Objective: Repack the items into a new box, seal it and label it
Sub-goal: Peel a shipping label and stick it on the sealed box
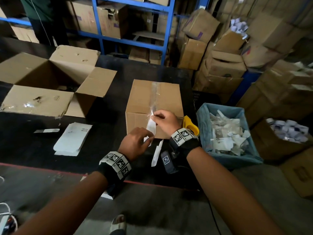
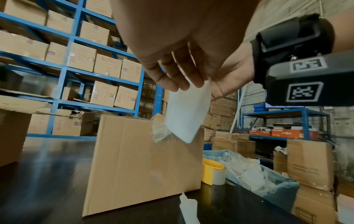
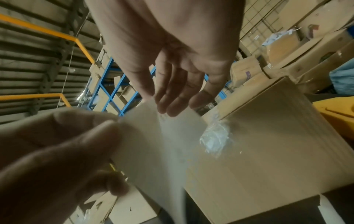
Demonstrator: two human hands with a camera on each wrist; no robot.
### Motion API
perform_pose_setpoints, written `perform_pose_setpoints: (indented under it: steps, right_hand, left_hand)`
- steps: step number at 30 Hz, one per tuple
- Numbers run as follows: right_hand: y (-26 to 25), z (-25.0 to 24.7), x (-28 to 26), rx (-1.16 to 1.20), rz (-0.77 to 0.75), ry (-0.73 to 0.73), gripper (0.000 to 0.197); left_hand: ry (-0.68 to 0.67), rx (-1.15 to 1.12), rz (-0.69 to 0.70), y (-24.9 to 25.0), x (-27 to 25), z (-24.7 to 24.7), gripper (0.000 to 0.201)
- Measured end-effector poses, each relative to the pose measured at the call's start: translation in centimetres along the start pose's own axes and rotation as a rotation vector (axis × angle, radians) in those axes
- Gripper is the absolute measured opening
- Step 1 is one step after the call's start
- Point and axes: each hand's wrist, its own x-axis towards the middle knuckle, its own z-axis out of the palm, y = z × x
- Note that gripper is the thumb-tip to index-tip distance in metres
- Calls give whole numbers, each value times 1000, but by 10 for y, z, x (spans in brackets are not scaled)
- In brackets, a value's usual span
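Note:
A sealed cardboard box [image 1: 153, 99] with clear tape along its top seam stands mid-table. In front of its near face both hands hold a white label [image 1: 151, 128]. My right hand [image 1: 155, 117] pinches the label's upper end at the box's top edge. My left hand [image 1: 149, 138] pinches its lower corner. In the left wrist view the label [image 2: 186, 115] hangs from the fingers before the box [image 2: 141, 163]. In the right wrist view the label [image 3: 159, 144] is blurred and stretches between both hands.
An open worn box [image 1: 49, 82] sits at the table's left, with a stack of white label sheets [image 1: 72, 139] and a dark tool [image 1: 46, 131] nearer me. A white paper strip [image 1: 156, 155] lies below the hands. A yellow tape dispenser [image 1: 190, 124] and a blue-lined bin [image 1: 203, 126] of paper scraps stand right.

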Motion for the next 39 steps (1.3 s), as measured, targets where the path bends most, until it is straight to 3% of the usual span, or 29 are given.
perform_pose_setpoints:
  steps: [8,11,13,16,20,22,29,39]
  right_hand:
    - [5,-9,32,-2,24,130,4]
    - [1,-10,53,63,18,185,4]
    - [-2,-10,68,122,36,188,5]
    - [-8,-6,92,242,64,147,10]
    - [-12,6,125,229,97,142,6]
    - [-11,12,139,220,110,144,5]
    - [4,26,183,-149,169,78,21]
    - [19,29,212,-265,219,-21,21]
  left_hand:
    - [-30,-110,-148,-28,25,-10,45]
    - [76,-153,-234,-49,49,-25,50]
    - [132,-147,-325,-68,72,-34,43]
    - [76,-248,-466,-101,113,-43,29]
    - [50,-501,-453,-123,156,-51,6]
    - [80,-561,-457,-133,171,-53,7]
    - [-25,-316,-498,-175,207,-47,14]
    - [-89,-223,-524,-197,218,-29,13]
